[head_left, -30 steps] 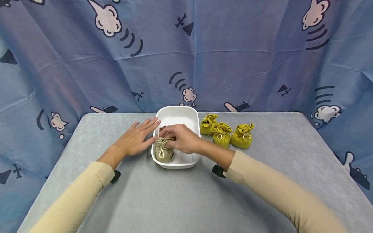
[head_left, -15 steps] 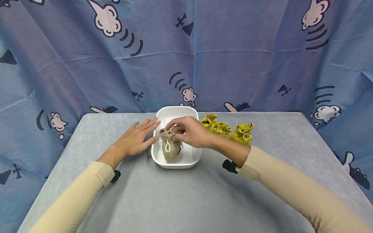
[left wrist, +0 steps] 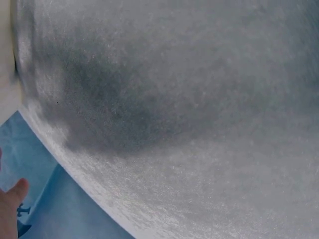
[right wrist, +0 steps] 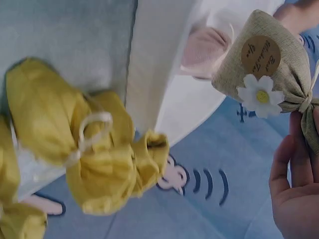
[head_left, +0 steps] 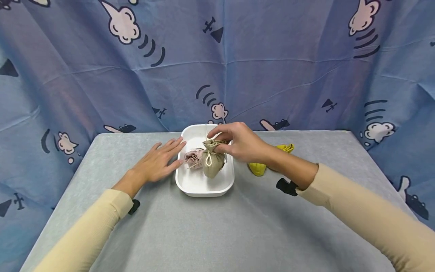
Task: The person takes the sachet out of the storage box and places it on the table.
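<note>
My right hand (head_left: 242,143) pinches the gathered neck of an olive-beige drawstring pouch (head_left: 212,165), which hangs over the right half of a white plastic tub (head_left: 204,192). In the right wrist view that pouch (right wrist: 271,55) shows a round brown label and a white fabric daisy. Inside the tub, on its left side, lies a pink drawstring pouch (head_left: 193,158). Fingers spread and straight, my left hand (head_left: 154,162) rests at the tub's left rim. The left wrist view catches only a thumb and a sliver of that hand (left wrist: 10,206) at its lower left corner.
Yellow drawstring pouches (head_left: 257,169) stand on the grey table (head_left: 204,234) right of the tub, partly hidden behind my right forearm. The right wrist view shows a yellow pouch (right wrist: 40,109) close by. A blue patterned curtain (head_left: 217,56) hangs behind the table.
My right hand has lifted the olive-beige pouch and carried it up and to the right within the tub area, uncovering the pink pouch. The left hand has stayed in place.
</note>
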`<state>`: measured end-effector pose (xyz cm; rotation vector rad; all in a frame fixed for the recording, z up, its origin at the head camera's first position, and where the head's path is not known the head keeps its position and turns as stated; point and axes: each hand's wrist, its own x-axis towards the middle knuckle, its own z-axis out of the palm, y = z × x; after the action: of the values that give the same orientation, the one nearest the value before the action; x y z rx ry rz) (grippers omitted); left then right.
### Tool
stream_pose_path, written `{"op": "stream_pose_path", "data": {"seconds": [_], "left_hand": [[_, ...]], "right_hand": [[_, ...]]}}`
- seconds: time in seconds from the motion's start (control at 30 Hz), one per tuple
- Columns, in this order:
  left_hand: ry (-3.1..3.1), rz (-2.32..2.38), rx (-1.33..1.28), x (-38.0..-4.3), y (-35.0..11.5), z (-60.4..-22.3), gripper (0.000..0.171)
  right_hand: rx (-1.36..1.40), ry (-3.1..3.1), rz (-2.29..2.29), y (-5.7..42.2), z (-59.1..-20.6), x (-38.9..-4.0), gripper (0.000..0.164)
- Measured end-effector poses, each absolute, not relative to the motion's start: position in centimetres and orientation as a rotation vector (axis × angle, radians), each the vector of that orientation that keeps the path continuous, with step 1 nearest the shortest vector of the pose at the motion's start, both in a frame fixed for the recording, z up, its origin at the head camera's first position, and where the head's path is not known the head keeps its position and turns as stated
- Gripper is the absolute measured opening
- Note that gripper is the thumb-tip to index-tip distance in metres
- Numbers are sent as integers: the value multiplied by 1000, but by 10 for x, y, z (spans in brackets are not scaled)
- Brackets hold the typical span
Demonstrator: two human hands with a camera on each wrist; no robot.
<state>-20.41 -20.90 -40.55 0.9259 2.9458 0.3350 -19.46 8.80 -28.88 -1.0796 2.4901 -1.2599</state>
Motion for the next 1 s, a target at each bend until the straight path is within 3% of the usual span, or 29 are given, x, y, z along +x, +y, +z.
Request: {"op": "stream_pose_path", "data": {"seconds": [0.4, 1.0], "left_hand": [[2938, 340, 903, -203, -208, -405, 68], [2940, 329, 889, -203, -207, -406, 68]], "right_hand": [[-1060, 2584, -1202, 122, -260, -195, 33], [-1046, 2633, -1106, 157, -272, -200, 32]]}}
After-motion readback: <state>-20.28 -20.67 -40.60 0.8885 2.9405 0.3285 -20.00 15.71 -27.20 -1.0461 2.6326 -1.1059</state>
